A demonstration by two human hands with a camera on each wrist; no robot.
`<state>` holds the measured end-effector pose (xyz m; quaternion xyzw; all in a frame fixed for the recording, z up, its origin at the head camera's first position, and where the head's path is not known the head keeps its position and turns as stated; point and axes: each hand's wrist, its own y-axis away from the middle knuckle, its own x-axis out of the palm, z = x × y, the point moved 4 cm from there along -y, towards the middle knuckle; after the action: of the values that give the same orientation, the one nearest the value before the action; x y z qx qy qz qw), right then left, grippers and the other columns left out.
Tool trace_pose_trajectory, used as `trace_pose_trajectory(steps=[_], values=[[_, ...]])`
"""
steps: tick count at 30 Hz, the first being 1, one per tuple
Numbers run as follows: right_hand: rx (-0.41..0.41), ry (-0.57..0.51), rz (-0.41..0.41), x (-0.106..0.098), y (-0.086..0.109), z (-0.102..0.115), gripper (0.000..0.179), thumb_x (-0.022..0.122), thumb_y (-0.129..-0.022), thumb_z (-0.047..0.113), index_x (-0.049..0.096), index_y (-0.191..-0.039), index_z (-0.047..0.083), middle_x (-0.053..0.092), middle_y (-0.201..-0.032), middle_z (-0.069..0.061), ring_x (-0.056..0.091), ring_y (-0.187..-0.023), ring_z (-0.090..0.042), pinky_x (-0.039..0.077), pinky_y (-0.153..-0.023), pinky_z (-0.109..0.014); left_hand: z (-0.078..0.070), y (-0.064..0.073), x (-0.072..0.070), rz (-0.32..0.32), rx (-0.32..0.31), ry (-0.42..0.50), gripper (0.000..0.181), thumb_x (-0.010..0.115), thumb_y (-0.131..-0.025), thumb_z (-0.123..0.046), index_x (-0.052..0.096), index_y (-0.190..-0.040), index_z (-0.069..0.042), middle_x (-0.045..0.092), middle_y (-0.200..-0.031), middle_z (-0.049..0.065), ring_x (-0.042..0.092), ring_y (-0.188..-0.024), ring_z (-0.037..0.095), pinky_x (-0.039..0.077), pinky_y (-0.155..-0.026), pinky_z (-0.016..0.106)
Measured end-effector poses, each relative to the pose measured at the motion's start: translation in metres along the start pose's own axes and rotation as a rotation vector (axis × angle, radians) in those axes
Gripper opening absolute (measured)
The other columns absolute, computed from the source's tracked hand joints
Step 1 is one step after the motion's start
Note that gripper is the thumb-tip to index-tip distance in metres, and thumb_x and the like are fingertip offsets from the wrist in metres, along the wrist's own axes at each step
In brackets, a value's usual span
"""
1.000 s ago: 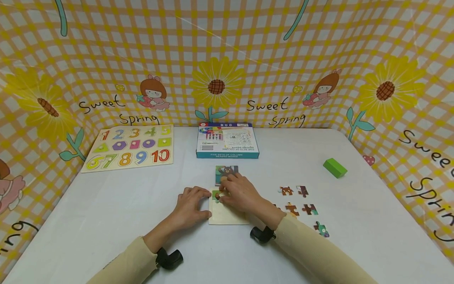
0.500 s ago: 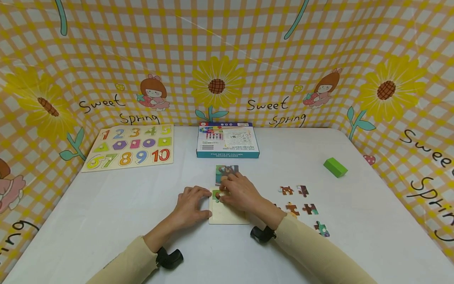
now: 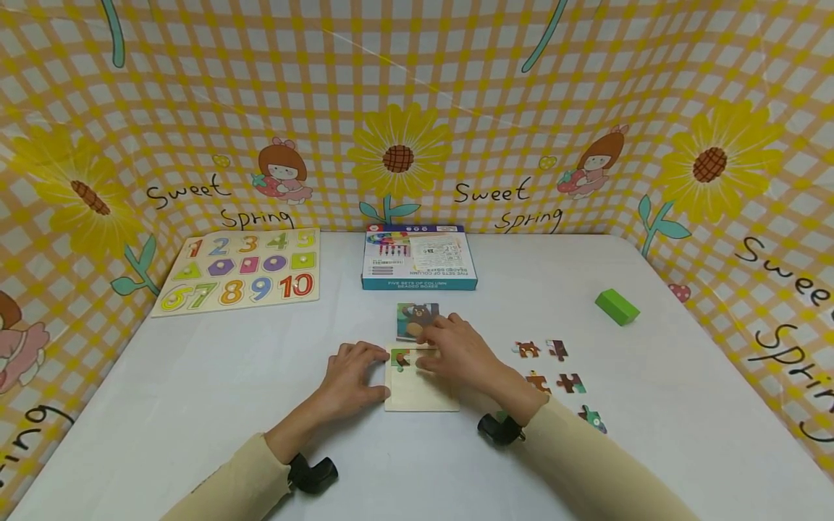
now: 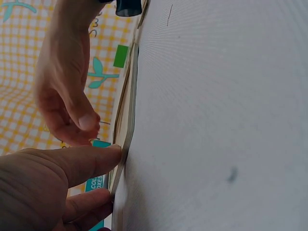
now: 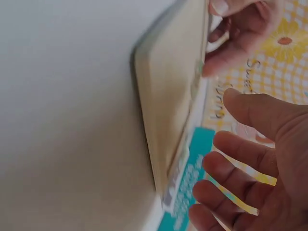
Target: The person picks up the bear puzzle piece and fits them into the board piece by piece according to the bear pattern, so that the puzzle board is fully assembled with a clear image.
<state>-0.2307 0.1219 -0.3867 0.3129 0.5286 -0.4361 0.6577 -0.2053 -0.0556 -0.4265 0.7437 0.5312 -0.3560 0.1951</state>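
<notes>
A square wooden puzzle tray (image 3: pixel 423 394) lies on the white table between both hands, a green-and-brown jigsaw piece (image 3: pixel 399 359) in its far left corner. My left hand (image 3: pixel 352 380) touches the tray's left edge; in the left wrist view its thumb and fingertips (image 4: pixel 113 153) rest against that rim. Over the tray's far right part hovers my right hand (image 3: pixel 462 354), its fingers spread and holding nothing in the right wrist view. Just beyond the tray is a bear picture card (image 3: pixel 413 318), partly covered by the right fingertips. Several loose jigsaw pieces (image 3: pixel 570 383) lie to the right, some hidden behind the right arm.
A number-and-shape board (image 3: pixel 241 271) lies at the back left. At the back middle is a flat box (image 3: pixel 419 260) with a teal side. A green block (image 3: pixel 616 307) rests at the right. Checked cloth (image 3: pixel 495 94) rises behind the table.
My right hand has drawn back to the right, away from the corner jigsaw piece, which shows more fully in the tray. My left hand stays at the tray's edge.
</notes>
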Motion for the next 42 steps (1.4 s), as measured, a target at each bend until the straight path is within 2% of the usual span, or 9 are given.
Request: trace_pose_trajectory(steps=[7, 16, 23, 27, 32, 42], values=[[0.018, -0.004, -0.057, -0.021, 0.02, -0.028, 0.032, 0.073, -0.079, 0.031, 0.07, -0.104, 0.011, 0.063, -0.094, -0.004, 0.048, -0.088, -0.02, 0.04, -0.077, -0.035, 0.001, 0.0, 0.001, -0.007, 0.012, 0.001, 0.046, 0.077, -0.071, -0.016, 0.063, -0.115, -0.008, 0.057, -0.123, 0.006, 0.041, -0.113, 0.028, 0.029, -0.09, 0.047], [0.121, -0.01, -0.047, -0.037, 0.046, -0.074, 0.032, 0.072, -0.08, 0.028, 0.069, -0.105, 0.009, 0.064, -0.098, -0.006, 0.048, -0.095, -0.024, 0.041, -0.077, -0.037, 0.001, -0.001, 0.001, -0.009, 0.003, -0.02, 0.047, 0.077, -0.072, -0.017, 0.063, -0.115, -0.009, 0.057, -0.122, 0.005, 0.042, -0.114, 0.027, 0.03, -0.09, 0.047], [0.117, -0.015, -0.071, -0.046, 0.062, -0.103, 0.029, 0.072, -0.081, 0.023, 0.069, -0.105, 0.008, 0.064, -0.099, -0.008, 0.048, -0.094, -0.026, 0.039, -0.075, -0.037, 0.0, -0.001, 0.001, -0.008, 0.0, -0.014, 0.046, 0.077, -0.072, -0.017, 0.063, -0.116, -0.009, 0.057, -0.123, 0.005, 0.042, -0.114, 0.028, 0.03, -0.091, 0.048], [0.106, -0.027, -0.076, -0.048, 0.068, -0.118, 0.029, 0.072, -0.08, 0.022, 0.069, -0.105, 0.007, 0.064, -0.099, -0.009, 0.049, -0.096, -0.029, 0.039, -0.075, -0.041, 0.0, -0.001, 0.001, -0.008, -0.007, -0.015, 0.047, 0.078, -0.072, -0.017, 0.063, -0.116, -0.009, 0.057, -0.123, 0.006, 0.042, -0.115, 0.028, 0.03, -0.091, 0.048], [0.12, -0.011, -0.066, -0.045, 0.073, -0.133, 0.032, 0.072, -0.08, 0.023, 0.068, -0.106, 0.006, 0.064, -0.1, -0.011, 0.049, -0.093, -0.029, 0.038, -0.073, -0.038, 0.001, 0.0, 0.001, -0.005, 0.0, -0.014, 0.046, 0.078, -0.072, -0.016, 0.062, -0.116, -0.008, 0.057, -0.123, 0.006, 0.042, -0.114, 0.029, 0.03, -0.091, 0.049], [0.13, -0.023, -0.02, -0.038, 0.076, -0.152, 0.032, 0.071, -0.08, 0.019, 0.067, -0.108, 0.005, 0.063, -0.101, -0.011, 0.052, -0.093, -0.028, 0.041, -0.075, -0.042, 0.001, 0.001, 0.002, -0.004, -0.008, -0.003, 0.047, 0.078, -0.072, -0.015, 0.062, -0.116, -0.008, 0.057, -0.123, 0.006, 0.042, -0.115, 0.028, 0.03, -0.091, 0.049]])
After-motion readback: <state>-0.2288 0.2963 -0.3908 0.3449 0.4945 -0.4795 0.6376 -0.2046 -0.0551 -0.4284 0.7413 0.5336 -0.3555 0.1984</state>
